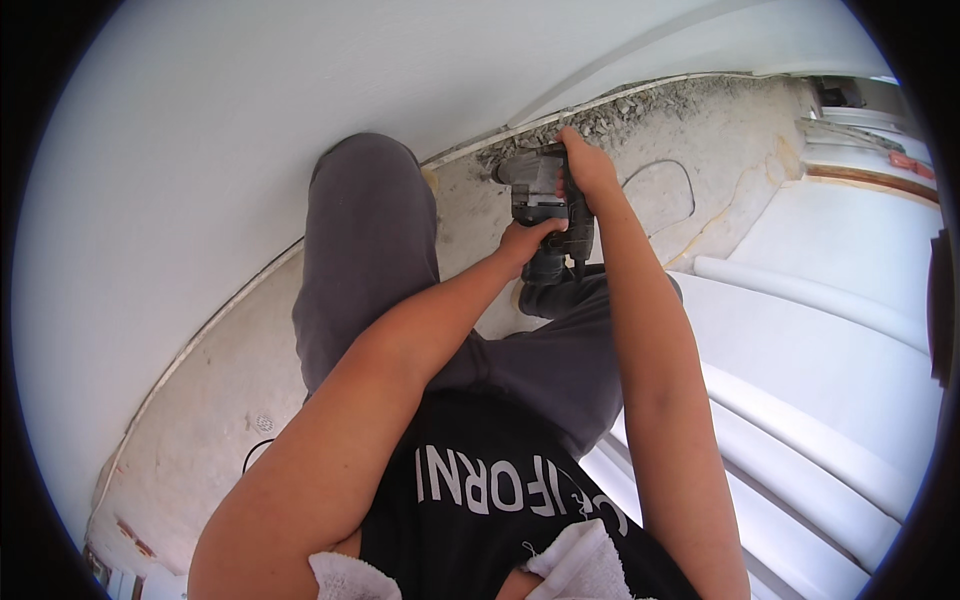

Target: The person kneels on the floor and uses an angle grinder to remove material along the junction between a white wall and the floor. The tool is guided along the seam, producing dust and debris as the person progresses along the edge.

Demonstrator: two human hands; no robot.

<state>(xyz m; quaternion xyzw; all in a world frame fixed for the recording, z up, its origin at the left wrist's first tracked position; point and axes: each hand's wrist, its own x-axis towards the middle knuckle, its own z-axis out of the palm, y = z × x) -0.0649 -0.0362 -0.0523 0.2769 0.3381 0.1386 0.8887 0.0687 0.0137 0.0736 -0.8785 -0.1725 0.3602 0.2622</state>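
A grey and black rotary hammer [537,180] lies in front of me, low over the concrete floor, close to the foot of the white wall. My right hand [588,170] is closed around its rear handle. Lower on the tool, my left hand [525,243] wraps the dark body from the left side, thumb across it. The tool's head points left toward the wall base; its bit cannot be made out. Broken grey rubble [610,122] lies along the wall just beyond the tool.
The white wall [200,150] curves along my left and ahead. My bent knee [368,200] is close to it. A black cable [690,185] loops over the floor [740,140] at right. White steps or ledges [800,330] run along the right side. A red-handled tool [908,163] lies far right.
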